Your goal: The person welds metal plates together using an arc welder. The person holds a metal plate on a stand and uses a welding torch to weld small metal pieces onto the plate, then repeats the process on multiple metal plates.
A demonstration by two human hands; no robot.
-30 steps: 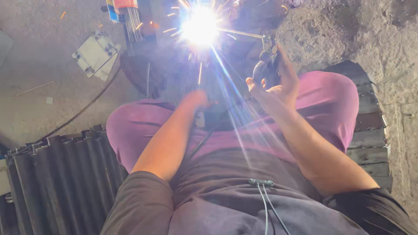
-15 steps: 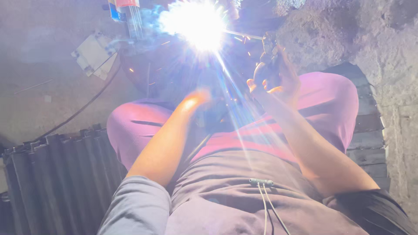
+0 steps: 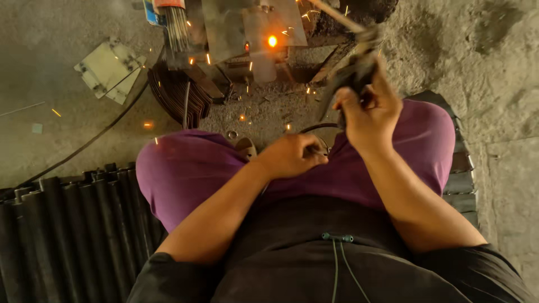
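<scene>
Now that the blinding arc has died to 1 glowing spot (image 3: pixel 272 41), the electrode holder (image 3: pixel 351 73) is gripped, lifted, by the right hand (image 3: pixel 370 115); the left hand (image 3: pixel 292 156) is curled shut on the lap, contents unclear.

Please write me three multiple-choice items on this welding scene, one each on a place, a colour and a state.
1. Where do the dark pipes lie?
A. Beside the person's left leg
B. Across the lap
C. Upright against a wall

2. What colour are the trousers?
A. Green
B. Purple
C. White

3. How is the right hand?
A. Flat on the floor
B. Open and empty
C. Closed around the welding holder

Answers:
1 A, the pipes lie in a row on the ground at the left of the view.
2 B, both thighs are purple.
3 C, the fingers wrap the dark holder, whose rod points towards the glowing spot; the left hand rests fisted between the thighs.
</scene>
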